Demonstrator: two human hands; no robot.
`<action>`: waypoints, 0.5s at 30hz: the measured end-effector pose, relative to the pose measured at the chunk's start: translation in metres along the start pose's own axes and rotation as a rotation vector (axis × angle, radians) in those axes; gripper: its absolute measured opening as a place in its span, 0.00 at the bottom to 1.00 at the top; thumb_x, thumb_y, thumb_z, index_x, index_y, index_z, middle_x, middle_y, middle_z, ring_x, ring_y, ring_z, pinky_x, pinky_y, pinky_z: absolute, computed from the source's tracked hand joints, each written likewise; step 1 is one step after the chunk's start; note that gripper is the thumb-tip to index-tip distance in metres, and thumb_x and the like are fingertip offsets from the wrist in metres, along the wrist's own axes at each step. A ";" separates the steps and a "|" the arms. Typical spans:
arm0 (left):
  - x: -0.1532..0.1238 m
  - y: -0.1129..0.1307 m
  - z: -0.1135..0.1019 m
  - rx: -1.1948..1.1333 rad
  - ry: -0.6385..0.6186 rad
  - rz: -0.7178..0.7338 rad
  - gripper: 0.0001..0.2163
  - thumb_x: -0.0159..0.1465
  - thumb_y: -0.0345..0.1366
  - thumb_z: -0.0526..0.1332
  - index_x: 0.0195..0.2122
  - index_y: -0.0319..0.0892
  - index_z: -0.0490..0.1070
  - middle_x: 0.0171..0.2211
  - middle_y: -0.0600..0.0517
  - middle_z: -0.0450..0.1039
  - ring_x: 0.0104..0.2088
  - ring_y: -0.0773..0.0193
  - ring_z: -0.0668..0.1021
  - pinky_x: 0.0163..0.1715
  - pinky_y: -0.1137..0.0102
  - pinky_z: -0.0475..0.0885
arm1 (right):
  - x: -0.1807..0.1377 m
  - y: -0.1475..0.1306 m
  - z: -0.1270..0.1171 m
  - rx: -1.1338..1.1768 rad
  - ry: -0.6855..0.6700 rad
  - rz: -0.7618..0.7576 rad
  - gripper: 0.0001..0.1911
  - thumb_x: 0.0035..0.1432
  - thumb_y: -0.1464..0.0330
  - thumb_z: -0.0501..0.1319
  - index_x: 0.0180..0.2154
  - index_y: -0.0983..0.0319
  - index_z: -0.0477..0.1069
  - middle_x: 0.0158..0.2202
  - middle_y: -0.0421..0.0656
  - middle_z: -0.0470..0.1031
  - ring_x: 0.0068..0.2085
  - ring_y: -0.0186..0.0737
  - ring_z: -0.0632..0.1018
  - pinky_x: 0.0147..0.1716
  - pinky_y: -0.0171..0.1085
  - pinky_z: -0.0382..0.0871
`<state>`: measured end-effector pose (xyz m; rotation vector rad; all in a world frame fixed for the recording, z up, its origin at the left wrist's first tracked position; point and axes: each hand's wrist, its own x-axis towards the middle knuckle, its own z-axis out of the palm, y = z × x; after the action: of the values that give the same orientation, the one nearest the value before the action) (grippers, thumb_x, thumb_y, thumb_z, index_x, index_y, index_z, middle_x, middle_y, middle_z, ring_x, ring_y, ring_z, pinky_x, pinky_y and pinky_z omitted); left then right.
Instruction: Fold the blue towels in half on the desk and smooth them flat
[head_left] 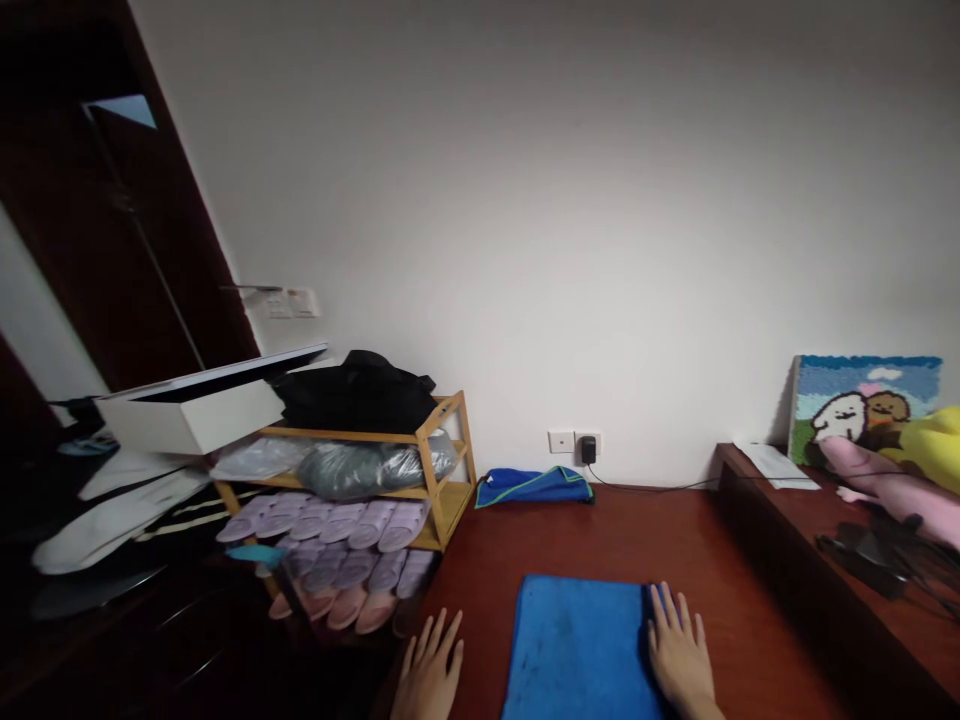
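Observation:
A blue cloth (pixel 577 645) lies flat on the dark red wooden floor (pixel 615 540) in front of me. My right hand (pixel 679 655) rests on the cloth's right edge with its fingers stretched out. My left hand (pixel 431 670) lies flat on the floor just left of the cloth, fingers spread, holding nothing.
A wooden shoe rack (pixel 442 470) with several purple slippers (pixel 337 525), grey bags and a black bag stands at the left. A second folded blue cloth (pixel 532 487) lies by the wall under a socket with a charger (pixel 588 449). A low wooden ledge (pixel 795 540) at right carries a cartoon picture (pixel 862 400), papers and cables.

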<state>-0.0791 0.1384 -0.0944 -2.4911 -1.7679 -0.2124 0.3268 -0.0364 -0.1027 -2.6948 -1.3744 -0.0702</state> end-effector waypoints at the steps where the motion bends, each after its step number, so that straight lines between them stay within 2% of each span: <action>1: 0.000 0.001 0.000 -0.014 0.011 -0.001 0.26 0.71 0.44 0.46 0.70 0.52 0.57 0.72 0.53 0.55 0.71 0.55 0.59 0.70 0.51 0.53 | -0.012 -0.015 0.002 0.011 0.024 0.010 0.33 0.67 0.58 0.43 0.71 0.55 0.53 0.74 0.40 0.49 0.73 0.55 0.50 0.70 0.61 0.43; 5: -0.002 0.002 -0.003 -0.059 0.035 -0.003 0.25 0.70 0.43 0.47 0.69 0.52 0.59 0.71 0.52 0.57 0.71 0.55 0.61 0.69 0.50 0.53 | -0.071 -0.075 0.025 0.088 0.012 0.020 0.32 0.65 0.50 0.47 0.68 0.44 0.57 0.72 0.37 0.54 0.71 0.61 0.56 0.67 0.69 0.47; 8: -0.004 0.003 -0.004 -0.062 0.040 -0.009 0.25 0.71 0.42 0.47 0.69 0.52 0.60 0.71 0.52 0.57 0.71 0.55 0.61 0.69 0.52 0.53 | -0.101 -0.097 0.039 0.102 0.049 0.002 0.33 0.65 0.45 0.46 0.67 0.44 0.59 0.71 0.38 0.56 0.71 0.62 0.57 0.67 0.70 0.46; 11: -0.004 0.005 -0.006 -0.053 0.042 -0.014 0.25 0.70 0.42 0.47 0.69 0.51 0.60 0.71 0.52 0.58 0.70 0.55 0.62 0.69 0.52 0.53 | -0.106 -0.096 0.040 0.102 0.069 -0.017 0.34 0.64 0.42 0.44 0.67 0.44 0.60 0.71 0.37 0.56 0.71 0.61 0.58 0.67 0.69 0.46; 15: -0.003 0.006 -0.010 -0.019 0.021 -0.013 0.26 0.70 0.42 0.46 0.69 0.50 0.59 0.71 0.52 0.57 0.71 0.55 0.61 0.69 0.52 0.53 | -0.092 -0.072 0.032 0.126 0.004 -0.029 0.36 0.63 0.40 0.45 0.68 0.41 0.57 0.71 0.33 0.52 0.71 0.59 0.56 0.68 0.68 0.45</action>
<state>-0.0748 0.1321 -0.0844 -2.4816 -1.7822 -0.2560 0.2139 -0.0642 -0.1368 -2.5709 -1.3688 0.0082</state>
